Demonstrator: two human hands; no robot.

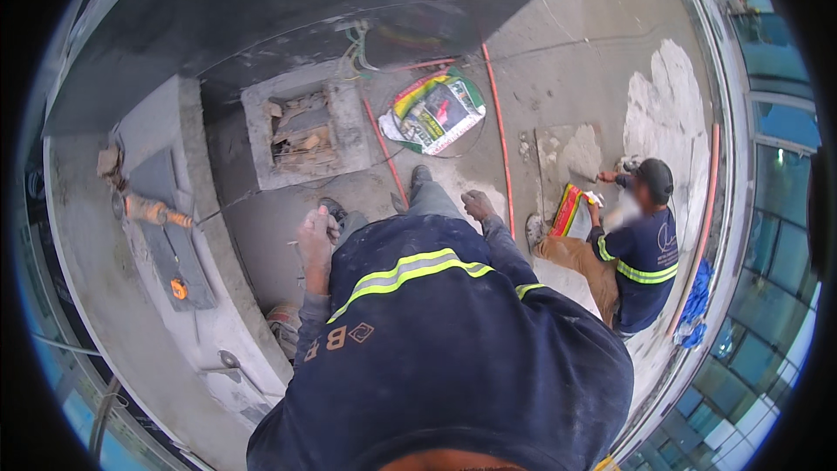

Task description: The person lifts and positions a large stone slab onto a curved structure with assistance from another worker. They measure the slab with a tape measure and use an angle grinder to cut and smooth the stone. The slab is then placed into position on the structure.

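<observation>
While my left fingers (326, 223) curl nearly closed and my right fingers (475, 202) curl loosely, I cannot tell whether either holds anything; the printed bag (436, 113) lies on the floor (567, 87) ahead of both, nearer the right.

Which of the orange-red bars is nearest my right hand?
The long bar between the printed sack and the crouching co-worker; every other bar lies farther from your right hand.

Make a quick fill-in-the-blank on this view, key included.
1. The left hand is ____ from the co-worker than the right hand is.
2. The tape measure is mainly ____ in colour.
3. In the picture, the printed sack lies to the ____ of the square concrete frame.

Missing words: farther; orange; right.
</observation>
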